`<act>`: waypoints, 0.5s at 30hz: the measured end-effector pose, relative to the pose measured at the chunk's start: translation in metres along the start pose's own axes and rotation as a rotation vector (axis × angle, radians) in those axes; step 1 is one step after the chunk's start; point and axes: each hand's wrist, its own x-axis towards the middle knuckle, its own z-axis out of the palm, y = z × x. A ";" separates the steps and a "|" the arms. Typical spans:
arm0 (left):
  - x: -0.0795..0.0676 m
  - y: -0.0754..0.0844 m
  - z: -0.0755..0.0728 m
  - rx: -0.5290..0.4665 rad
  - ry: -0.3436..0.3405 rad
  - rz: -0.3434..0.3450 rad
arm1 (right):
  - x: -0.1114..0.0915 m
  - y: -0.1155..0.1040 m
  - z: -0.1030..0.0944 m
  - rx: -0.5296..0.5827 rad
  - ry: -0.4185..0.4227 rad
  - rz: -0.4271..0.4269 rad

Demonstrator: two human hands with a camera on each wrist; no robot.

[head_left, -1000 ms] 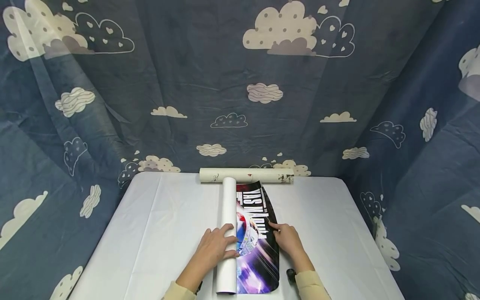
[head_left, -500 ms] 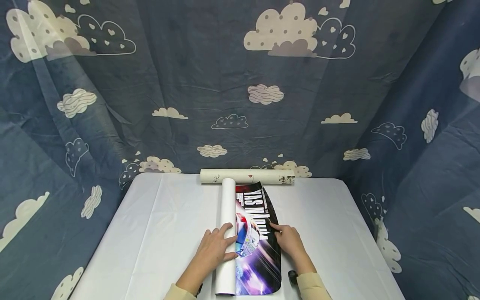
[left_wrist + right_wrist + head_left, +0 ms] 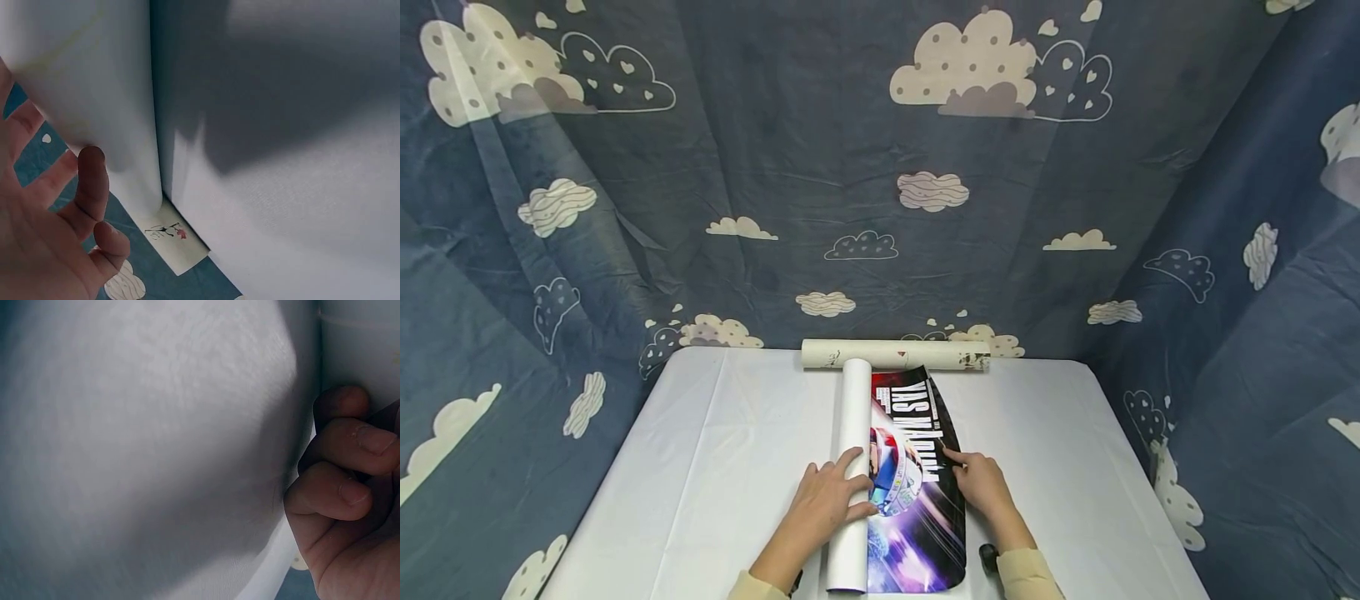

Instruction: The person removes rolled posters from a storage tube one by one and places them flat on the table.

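Note:
A partly unrolled poster with a glossy dark, purple and red print lies on the table, lettering turned sideways. Its left part is still a white roll, standing lengthwise away from me. My left hand rests on this roll with fingers spread; the left wrist view shows the fingertips against its white surface. On the right, my right hand pinches the poster's free edge between thumb and index finger. The other right fingers are curled in the right wrist view, and the pinch itself is hidden there.
A cream roll with small printed motifs lies crosswise at the back edge of the white table, just behind the poster's far end. Dark blue cloud-patterned cloth hangs behind and on both sides. A small black object is by the right wrist.
The white roll has shifted slightly left under my left hand, and the right hand has moved a little right with the poster's edge. Slightly more of the print shows.

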 end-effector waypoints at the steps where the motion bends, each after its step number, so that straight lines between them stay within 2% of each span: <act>1: 0.001 0.000 0.000 -0.007 -0.003 -0.006 | 0.000 0.000 0.000 -0.002 0.001 -0.001; 5: 0.002 0.002 0.000 0.001 -0.007 -0.015 | 0.000 0.000 -0.001 0.000 -0.006 0.007; 15: 0.000 0.000 0.003 0.061 0.055 0.029 | -0.001 -0.001 -0.006 0.004 -0.006 0.010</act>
